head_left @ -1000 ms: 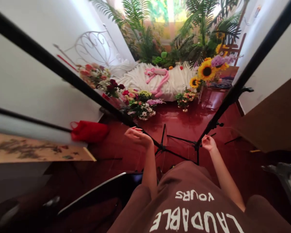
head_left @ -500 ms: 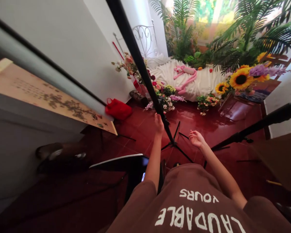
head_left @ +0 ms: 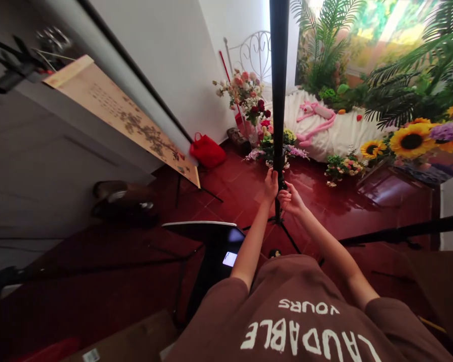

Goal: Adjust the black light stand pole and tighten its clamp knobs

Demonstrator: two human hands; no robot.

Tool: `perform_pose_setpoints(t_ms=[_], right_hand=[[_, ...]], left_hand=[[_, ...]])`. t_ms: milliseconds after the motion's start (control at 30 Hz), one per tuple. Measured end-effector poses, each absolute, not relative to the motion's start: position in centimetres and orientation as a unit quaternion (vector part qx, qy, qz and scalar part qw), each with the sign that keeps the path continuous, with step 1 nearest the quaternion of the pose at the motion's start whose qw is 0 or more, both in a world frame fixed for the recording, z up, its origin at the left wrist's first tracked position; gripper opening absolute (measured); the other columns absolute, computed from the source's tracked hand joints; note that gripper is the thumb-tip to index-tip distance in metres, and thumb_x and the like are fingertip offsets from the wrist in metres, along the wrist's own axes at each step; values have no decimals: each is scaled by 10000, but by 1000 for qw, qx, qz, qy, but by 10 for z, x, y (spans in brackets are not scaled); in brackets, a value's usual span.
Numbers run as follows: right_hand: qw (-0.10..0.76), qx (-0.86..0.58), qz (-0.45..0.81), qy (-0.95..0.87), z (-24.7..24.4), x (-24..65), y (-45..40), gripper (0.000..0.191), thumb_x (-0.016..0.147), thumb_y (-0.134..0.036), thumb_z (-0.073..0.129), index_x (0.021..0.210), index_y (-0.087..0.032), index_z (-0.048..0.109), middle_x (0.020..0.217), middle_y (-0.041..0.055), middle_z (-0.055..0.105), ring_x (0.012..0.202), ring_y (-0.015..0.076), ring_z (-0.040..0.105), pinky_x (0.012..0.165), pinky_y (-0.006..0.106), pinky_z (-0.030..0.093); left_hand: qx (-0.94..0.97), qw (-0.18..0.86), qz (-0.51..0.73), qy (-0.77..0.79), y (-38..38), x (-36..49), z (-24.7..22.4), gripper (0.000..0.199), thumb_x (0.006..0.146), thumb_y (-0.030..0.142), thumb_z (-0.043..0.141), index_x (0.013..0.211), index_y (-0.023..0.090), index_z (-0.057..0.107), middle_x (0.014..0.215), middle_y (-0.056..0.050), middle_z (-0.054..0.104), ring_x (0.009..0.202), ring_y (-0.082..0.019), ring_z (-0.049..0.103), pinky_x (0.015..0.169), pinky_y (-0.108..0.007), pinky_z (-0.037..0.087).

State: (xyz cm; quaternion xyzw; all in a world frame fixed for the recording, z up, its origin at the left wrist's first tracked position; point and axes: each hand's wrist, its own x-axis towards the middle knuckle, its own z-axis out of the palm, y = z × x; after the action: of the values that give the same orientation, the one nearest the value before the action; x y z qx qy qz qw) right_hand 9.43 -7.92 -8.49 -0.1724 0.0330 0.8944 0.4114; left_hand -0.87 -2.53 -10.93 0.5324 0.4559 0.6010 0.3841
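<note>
A tall black tripod stand (head_left: 279, 100) rises straight up in front of me, its spread legs on the red tiled floor. My left hand (head_left: 271, 186) is closed around the left side of its pole, at the lower section. On the other side, slightly lower, my right hand (head_left: 292, 199) pinches a dark clamp knob (head_left: 283, 185) on the same pole. The fingers partly cover the knob, so its shape is hard to make out. Both forearms reach forward from my brown shirt. The stand's top is out of view.
On the left, a hanging scroll (head_left: 132, 120) leans near a red bag (head_left: 207, 151). A phone (head_left: 229, 259) lies on a black surface by my left arm. Beyond the stand are artificial flowers (head_left: 245, 93), a white-draped bed (head_left: 320, 138) and sunflowers (head_left: 411, 141). Another black pole (head_left: 403, 232) crosses at right.
My right hand has moved left onto the stand's knob and closed on it. The left hand now wraps the pole. My view has turned left, and the pole appears more upright.
</note>
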Motion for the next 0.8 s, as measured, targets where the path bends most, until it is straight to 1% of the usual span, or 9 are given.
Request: perform_pose_setpoints(t_ms=[67, 133, 200, 300, 367, 433, 500, 600, 800], right_hand=[[428, -175, 887, 18, -91, 91, -76, 367, 951, -345, 482, 631, -221, 352, 489, -83, 424, 386, 28, 399, 352, 74, 365], [457, -242, 853, -63, -96, 87, -73, 309, 906, -294, 545, 656, -215, 382, 507, -90, 435, 396, 24, 402, 372, 70, 374], [496, -328, 789, -154, -98, 84, -72, 249, 825, -228, 620, 688, -211, 413, 529, -97, 450, 414, 25, 402, 381, 78, 362], [532, -443, 660, -293, -93, 86, -73, 263, 718, -164, 667, 680, -218, 413, 549, -100, 443, 461, 45, 398, 405, 111, 323], [492, -529, 509, -468, -85, 93, -74, 263, 695, -161, 661, 649, -214, 407, 587, -75, 459, 539, 72, 426, 460, 147, 309], [389, -585, 317, -637, -76, 101, -75, 204, 716, -172, 633, 649, -205, 443, 667, -32, 519, 636, 109, 469, 517, 191, 292], [294, -598, 196, -720, -68, 106, -76, 107, 760, -174, 592, 700, -203, 508, 763, 8, 582, 710, 142, 504, 546, 225, 270], [227, -605, 127, -752, -64, 107, -76, 50, 826, -192, 540, 787, -210, 566, 831, 31, 625, 738, 158, 529, 552, 245, 249], [212, -612, 122, -752, -63, 104, -77, 61, 855, -235, 536, 826, -219, 587, 848, 27, 639, 705, 153, 526, 539, 247, 226]], left_hand=[[532, 385, 597, 460, -26, -9, -109, 629, 845, 749, 337, 957, 191, 604, 901, -75, 663, 757, -154, 598, 714, -286, 470], [532, 387, 596, 460, -26, -10, -108, 619, 844, 749, 344, 951, 196, 603, 894, -72, 661, 750, -153, 595, 709, -285, 466], [533, 392, 596, 455, -27, -10, -107, 602, 846, 741, 357, 948, 200, 601, 892, -69, 660, 756, -155, 594, 709, -285, 461], [533, 402, 594, 450, -27, -11, -106, 592, 845, 738, 371, 945, 199, 595, 871, -63, 650, 748, -155, 586, 705, -286, 458], [534, 400, 590, 454, -27, -11, -106, 592, 843, 739, 373, 949, 197, 589, 866, -61, 644, 751, -154, 584, 721, -286, 462], [535, 399, 587, 459, -27, -11, -108, 591, 853, 734, 354, 974, 201, 579, 898, -68, 646, 787, -160, 593, 757, -291, 470], [542, 390, 586, 458, -28, -11, -111, 587, 869, 721, 328, 1032, 210, 565, 966, -81, 648, 862, -171, 604, 813, -304, 473], [576, 352, 579, 458, -31, -12, -119, 588, 855, 709, 389, 1117, 205, 542, 1055, -109, 638, 975, -200, 605, 895, -337, 463], [582, 306, 578, 483, -37, -14, -122, 493, 861, 616, 498, 1120, 201, 561, 1076, -113, 645, 1001, -212, 622, 894, -335, 477]])
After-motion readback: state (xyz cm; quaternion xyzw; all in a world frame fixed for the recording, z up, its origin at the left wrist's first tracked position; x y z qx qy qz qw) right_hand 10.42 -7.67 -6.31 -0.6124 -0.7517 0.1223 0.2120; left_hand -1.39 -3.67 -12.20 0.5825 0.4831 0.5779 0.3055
